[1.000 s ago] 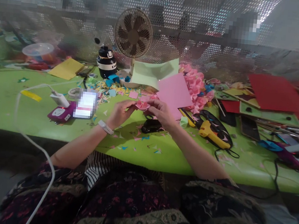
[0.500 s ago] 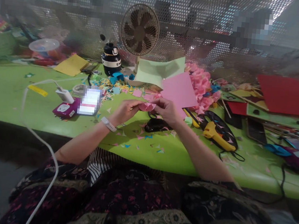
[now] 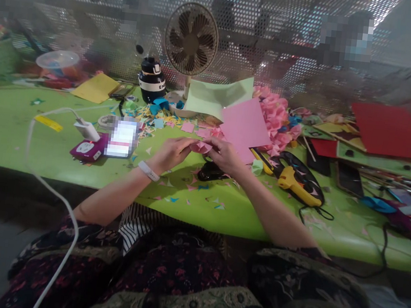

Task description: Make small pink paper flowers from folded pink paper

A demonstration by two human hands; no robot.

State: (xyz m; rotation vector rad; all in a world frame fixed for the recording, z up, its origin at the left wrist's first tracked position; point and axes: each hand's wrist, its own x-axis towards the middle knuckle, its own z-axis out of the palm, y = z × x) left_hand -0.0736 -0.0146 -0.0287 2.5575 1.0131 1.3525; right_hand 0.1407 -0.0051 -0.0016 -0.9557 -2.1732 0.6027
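Note:
A small folded piece of pink paper (image 3: 201,147) is pinched between my two hands, a little above the green table. My left hand (image 3: 173,153) grips its left side, a pale band around the wrist. On its right side the fingers of my right hand (image 3: 224,154) are closed. Beneath my right hand lies a black tool (image 3: 211,171), partly hidden, whose kind I cannot make out. Behind the hands are pink paper squares (image 3: 188,127), a pink sheet (image 3: 247,126) and a pale green sheet (image 3: 220,98).
A yellow glue gun (image 3: 299,187) and a yellow cutter (image 3: 261,161) lie to the right. Pink paper flowers (image 3: 273,113) are heaped behind. A fan (image 3: 191,40) and a black bottle (image 3: 151,80) stand at the back. Left are a lit phone (image 3: 121,139) and a purple adapter (image 3: 87,150) with a white cable.
The pink paper has turned slightly between my fingers, and my right hand's fingers have shifted a little. The whole view has moved slightly.

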